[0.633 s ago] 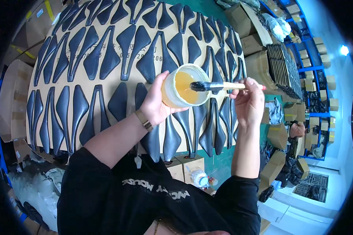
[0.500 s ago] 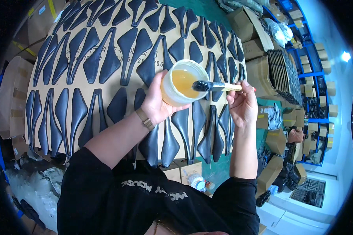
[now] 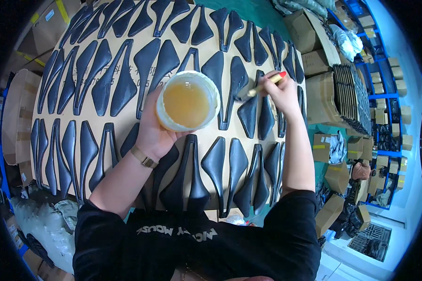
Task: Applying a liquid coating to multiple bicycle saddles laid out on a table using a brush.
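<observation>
My left hand point(image 3: 152, 131) is wrapped round a translucent plastic tub point(image 3: 162, 110) that holds cloudy amber liquid. In my right hand point(image 3: 282, 96) is a paintbrush with a pale wooden handle point(image 3: 254, 91) and a red end. Its dark bristles are low, at the edge of a forked black piece point(image 3: 237, 77) whose surface shows a shiny patch; motion blur hides whether they touch it. Rows of similar smooth black forked pieces lie on a printed cardboard sheet point(image 3: 86, 70). The tub covers part of one piece.
Open cardboard boxes point(image 3: 321, 93) and a stack of dark-edged sheets point(image 3: 349, 100) stand right of the work surface. Farther right are blue shelves point(image 3: 382, 93) with small boxes. Clear plastic bags point(image 3: 42, 229) lie at the lower left, below a large carton point(image 3: 21, 117).
My right hand has lifted the brush away from the tub's rim and carried it forward, down toward a black piece. My left hand has shifted the tub to the left.
</observation>
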Tool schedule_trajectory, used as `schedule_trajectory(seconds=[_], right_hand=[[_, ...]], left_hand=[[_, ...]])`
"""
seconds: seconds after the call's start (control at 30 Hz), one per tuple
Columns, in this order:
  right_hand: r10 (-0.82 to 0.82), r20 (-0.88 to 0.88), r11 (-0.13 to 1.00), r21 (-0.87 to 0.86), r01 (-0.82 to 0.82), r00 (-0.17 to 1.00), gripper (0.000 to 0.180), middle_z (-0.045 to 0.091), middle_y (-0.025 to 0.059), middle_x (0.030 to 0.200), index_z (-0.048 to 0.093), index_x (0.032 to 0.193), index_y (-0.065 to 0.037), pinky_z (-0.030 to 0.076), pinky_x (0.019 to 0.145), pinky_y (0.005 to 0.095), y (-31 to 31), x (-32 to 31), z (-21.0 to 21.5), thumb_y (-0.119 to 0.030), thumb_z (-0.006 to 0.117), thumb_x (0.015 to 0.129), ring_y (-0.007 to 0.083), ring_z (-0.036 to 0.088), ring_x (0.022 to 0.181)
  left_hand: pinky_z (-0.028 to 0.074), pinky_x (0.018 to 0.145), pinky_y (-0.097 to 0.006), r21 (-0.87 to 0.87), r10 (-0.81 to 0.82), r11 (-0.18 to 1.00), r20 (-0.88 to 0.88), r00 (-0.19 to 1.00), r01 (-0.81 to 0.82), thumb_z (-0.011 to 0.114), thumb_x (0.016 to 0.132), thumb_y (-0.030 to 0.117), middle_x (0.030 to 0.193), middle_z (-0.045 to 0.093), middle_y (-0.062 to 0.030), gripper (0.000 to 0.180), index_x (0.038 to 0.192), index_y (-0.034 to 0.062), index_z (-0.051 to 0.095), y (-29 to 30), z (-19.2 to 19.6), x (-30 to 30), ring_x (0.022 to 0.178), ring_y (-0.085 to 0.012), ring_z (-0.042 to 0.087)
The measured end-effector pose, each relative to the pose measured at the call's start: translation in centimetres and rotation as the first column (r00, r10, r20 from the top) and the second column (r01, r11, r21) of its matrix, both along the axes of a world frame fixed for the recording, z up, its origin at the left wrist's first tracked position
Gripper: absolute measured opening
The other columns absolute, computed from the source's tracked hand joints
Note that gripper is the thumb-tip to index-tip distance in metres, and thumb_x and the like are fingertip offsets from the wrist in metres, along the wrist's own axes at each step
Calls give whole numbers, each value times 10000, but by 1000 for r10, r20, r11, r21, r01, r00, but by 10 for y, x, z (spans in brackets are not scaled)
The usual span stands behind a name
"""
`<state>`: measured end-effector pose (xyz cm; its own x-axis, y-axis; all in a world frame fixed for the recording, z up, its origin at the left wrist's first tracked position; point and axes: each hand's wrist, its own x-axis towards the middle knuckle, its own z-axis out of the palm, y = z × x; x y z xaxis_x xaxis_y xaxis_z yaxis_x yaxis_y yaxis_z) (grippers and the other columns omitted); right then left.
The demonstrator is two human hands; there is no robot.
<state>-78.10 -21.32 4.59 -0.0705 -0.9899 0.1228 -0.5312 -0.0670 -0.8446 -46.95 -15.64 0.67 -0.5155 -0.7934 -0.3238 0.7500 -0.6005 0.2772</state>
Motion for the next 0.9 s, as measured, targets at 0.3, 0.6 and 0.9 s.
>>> schedule_trajectory(seconds=[0.3, 0.6, 0.9], right_hand=[[-44, -421, 994, -112, -3, 906, 262, 653, 52, 752, 645, 906, 9, 470, 642, 206, -36, 2, 9, -238, 680, 827, 93, 608, 690], [-102, -178, 990, -115, 82, 979, 126, 641, 41, 747, 636, 873, -6, 503, 626, 221, -17, -19, -2, -125, 595, 869, 89, 607, 659], [-159, 200, 978, -102, 182, 967, 108, 622, 55, 756, 611, 891, -4, 521, 638, 254, 18, -23, -13, -94, 552, 882, 116, 597, 654]], left_hand=[[489, 897, -501, 12, 11, 1000, -22, 1000, -11, 344, 935, 526, 1294, 504, -100, 555, 1308, 126, 440, 11, 2, -2, 1168, -292, 522], [473, 935, -422, 26, -23, 999, -53, 998, 24, 369, 945, 469, 1254, 541, -61, 493, 1275, 118, 476, 18, 1, -2, 1158, -231, 534], [501, 856, -418, 29, -65, 997, -18, 998, 65, 381, 929, 495, 1181, 580, -58, 472, 1214, 148, 526, 26, 8, 0, 1099, -220, 570]])
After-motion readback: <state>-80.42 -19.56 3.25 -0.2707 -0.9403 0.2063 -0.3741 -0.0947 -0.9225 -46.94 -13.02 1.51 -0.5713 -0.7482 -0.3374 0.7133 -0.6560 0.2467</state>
